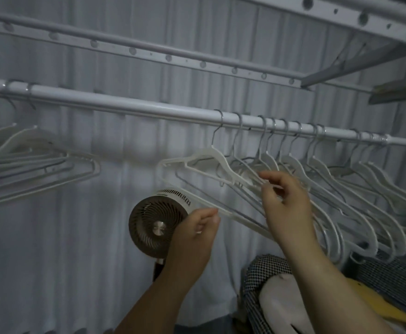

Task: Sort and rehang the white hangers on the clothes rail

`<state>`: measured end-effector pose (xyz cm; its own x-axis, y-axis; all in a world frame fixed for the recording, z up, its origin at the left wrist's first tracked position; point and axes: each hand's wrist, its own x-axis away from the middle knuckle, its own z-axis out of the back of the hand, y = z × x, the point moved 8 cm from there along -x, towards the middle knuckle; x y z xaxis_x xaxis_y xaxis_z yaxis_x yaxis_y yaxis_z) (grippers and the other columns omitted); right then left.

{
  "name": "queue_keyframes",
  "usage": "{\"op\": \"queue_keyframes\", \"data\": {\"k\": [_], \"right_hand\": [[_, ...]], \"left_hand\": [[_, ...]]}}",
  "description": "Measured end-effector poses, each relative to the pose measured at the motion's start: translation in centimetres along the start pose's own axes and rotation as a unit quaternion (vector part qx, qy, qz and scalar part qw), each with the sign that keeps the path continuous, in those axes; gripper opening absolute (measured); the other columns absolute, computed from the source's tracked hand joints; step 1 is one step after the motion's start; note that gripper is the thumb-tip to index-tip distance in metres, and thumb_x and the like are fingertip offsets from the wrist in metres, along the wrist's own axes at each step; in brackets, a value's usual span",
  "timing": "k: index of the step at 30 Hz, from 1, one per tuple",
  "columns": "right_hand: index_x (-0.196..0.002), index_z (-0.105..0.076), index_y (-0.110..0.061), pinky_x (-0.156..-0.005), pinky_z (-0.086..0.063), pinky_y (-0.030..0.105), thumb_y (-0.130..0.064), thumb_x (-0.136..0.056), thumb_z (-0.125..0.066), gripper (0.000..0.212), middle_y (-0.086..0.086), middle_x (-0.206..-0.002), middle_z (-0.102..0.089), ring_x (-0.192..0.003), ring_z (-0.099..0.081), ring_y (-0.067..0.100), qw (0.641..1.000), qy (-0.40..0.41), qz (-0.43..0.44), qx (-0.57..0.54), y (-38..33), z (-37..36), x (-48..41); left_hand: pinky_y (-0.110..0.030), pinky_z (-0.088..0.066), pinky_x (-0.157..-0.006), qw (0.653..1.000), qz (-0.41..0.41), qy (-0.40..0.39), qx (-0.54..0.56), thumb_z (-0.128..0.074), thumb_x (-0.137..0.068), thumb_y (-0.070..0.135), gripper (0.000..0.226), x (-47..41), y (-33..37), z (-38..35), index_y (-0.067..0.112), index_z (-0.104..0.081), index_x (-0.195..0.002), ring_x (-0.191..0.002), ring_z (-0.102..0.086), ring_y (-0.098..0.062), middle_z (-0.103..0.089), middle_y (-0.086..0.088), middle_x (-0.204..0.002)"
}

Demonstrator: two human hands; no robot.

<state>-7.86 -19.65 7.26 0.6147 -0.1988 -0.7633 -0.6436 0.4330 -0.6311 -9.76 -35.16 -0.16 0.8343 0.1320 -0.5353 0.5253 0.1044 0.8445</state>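
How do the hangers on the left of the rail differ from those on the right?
The left bunch hangs untouched, packed together; the right bunch is spread along the rail, pinched by the left hand and right hand. Both are white with metal hooks.

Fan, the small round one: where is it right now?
Head view, lower centre: the fan sits just left of the left hand, partly behind it, below the clothes rail and under the leftmost of the white hangers bunched on the right.
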Motion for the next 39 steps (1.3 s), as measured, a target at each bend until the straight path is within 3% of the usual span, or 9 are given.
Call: {"op": "queue_keyframes", "data": {"k": [8,13,16,19,23,27,32,35,39], "right_hand": [[-0.109,-0.060,-0.014,-0.083,-0.036,0.023,-0.003,-0.090,-0.044,0.027,0.010,-0.115,-0.060,-0.093,-0.048,0.014,0.997,-0.011,-0.038,0.062,4.3,1.1,-2.1],[-0.122,-0.054,-0.006,-0.090,-0.041,0.024,-0.007,-0.092,-0.044,0.032,0.010,-0.123,-0.059,-0.109,-0.056,0.022,0.984,-0.101,-0.097,0.109,6.0,-0.2,-4.1],[-0.115,-0.060,-0.006,-0.081,-0.045,0.028,-0.010,-0.090,-0.051,0.027,0.013,-0.106,-0.066,-0.098,-0.060,0.024,0.975,-0.134,-0.162,0.067,7.2,-0.9,-4.1],[-0.104,-0.059,-0.007,-0.064,-0.046,0.025,-0.007,-0.089,-0.052,0.017,0.007,-0.077,-0.061,-0.069,-0.056,0.019,0.953,-0.197,-0.219,-0.066,7.3,-2.5,-2.9],[-0.081,-0.060,-0.004,-0.058,-0.040,0.025,-0.006,-0.088,-0.051,0.012,0.008,-0.067,-0.056,-0.063,-0.049,0.017,0.951,-0.240,-0.182,-0.072,6.1,-4.0,-2.4],[-0.069,-0.058,-0.005,-0.054,-0.041,0.021,-0.005,-0.089,-0.050,0.021,0.006,-0.061,-0.054,-0.057,-0.048,0.015,0.953,-0.221,-0.187,-0.094,5.8,-4.6,-2.2],[-0.097,-0.058,0.016,-0.059,-0.036,0.031,-0.010,-0.087,-0.054,0.028,0.018,-0.075,-0.051,-0.069,-0.045,0.026,0.948,-0.220,-0.200,-0.112,5.9,-6.1,-1.7],[-0.085,-0.062,0.003,-0.045,-0.036,0.020,-0.007,-0.089,-0.050,0.016,0.009,-0.061,-0.050,-0.050,-0.043,0.014,0.945,-0.232,-0.201,-0.116,5.6,-7.4,-1.4],[-0.108,-0.055,-0.016,-0.035,-0.029,0.015,-0.009,-0.093,-0.042,0.021,0.001,-0.050,-0.043,-0.033,-0.035,0.003,0.946,-0.214,-0.205,-0.129,5.1,-9.1,-0.9]], "left_hand": [[-0.003,-0.040,-0.076,0.999,-0.016,-0.031,0.020,-0.047,-0.091,0.016,0.022,-1.8,-0.7,-4.2,0.036,-0.053,-0.087,-0.090,-0.055,0.001,-0.057,0.019,-0.089],[-0.015,-0.041,-0.079,0.999,0.013,-0.045,0.016,-0.045,-0.093,0.017,0.030,-2.8,-1.0,-5.7,0.012,-0.053,-0.121,-0.099,-0.054,-0.009,-0.058,0.002,-0.103],[-0.015,-0.041,-0.077,0.997,0.044,-0.061,0.029,-0.045,-0.093,0.018,0.028,-3.5,-1.0,-6.6,0.013,-0.052,-0.119,-0.089,-0.056,-0.008,-0.060,0.004,-0.096],[-0.001,-0.041,-0.054,0.993,0.054,-0.092,0.044,-0.045,-0.093,0.016,0.012,-3.5,-0.7,-7.6,0.015,-0.057,-0.092,-0.064,-0.056,0.003,-0.059,0.011,-0.074],[0.000,-0.039,-0.046,0.993,0.064,-0.089,0.039,-0.050,-0.091,0.020,0.028,-3.4,-0.6,-7.2,0.021,-0.057,-0.064,-0.041,-0.054,0.007,-0.059,0.012,-0.039],[-0.003,-0.039,-0.043,0.993,0.088,-0.073,0.022,-0.059,-0.084,0.021,0.026,-3.3,-0.6,-6.3,0.020,-0.058,-0.058,-0.039,-0.052,0.002,-0.056,0.009,-0.037],[-0.008,-0.040,-0.042,0.991,0.122,-0.051,-0.003,-0.056,-0.082,0.015,0.030,-2.6,-0.8,-4.4,0.015,-0.055,-0.052,-0.035,-0.051,0.001,-0.057,0.007,-0.035],[-0.023,-0.046,-0.054,0.987,0.160,-0.030,0.013,-0.049,-0.083,0.011,0.027,-2.3,-1.5,-2.8,0.016,-0.057,-0.058,-0.041,-0.054,-0.010,-0.063,0.005,-0.040],[-0.024,-0.037,-0.045,0.986,0.158,0.043,0.041,-0.041,-0.086,0.007,0.020,-1.9,-1.6,1.0,0.019,-0.057,-0.083,-0.039,-0.045,-0.014,-0.056,0.002,-0.036]]}}
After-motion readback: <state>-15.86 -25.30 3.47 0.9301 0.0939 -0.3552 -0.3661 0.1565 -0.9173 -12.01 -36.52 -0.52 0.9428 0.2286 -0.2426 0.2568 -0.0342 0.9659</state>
